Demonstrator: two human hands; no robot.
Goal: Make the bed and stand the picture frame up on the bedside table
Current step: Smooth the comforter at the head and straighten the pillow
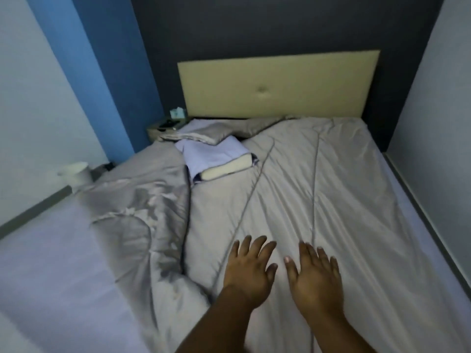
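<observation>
Grey duvet (318,187) spread over the bed, bunched at left — left hand (251,270) and right hand (314,276) flat on it, fingers splayed, gripping nothing — bedside table (153,133) carrying tissue box (177,113) and dark flat object (167,123).

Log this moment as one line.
left hand: open, on duvet | right hand: open, on duvet | duvet: bunched at left | pillow: askew on duvet

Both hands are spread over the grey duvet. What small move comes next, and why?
Probably the left hand grips the bunched fold of the duvet and pulls it left: that side lies doubled over, leaving the sheet bare.
</observation>
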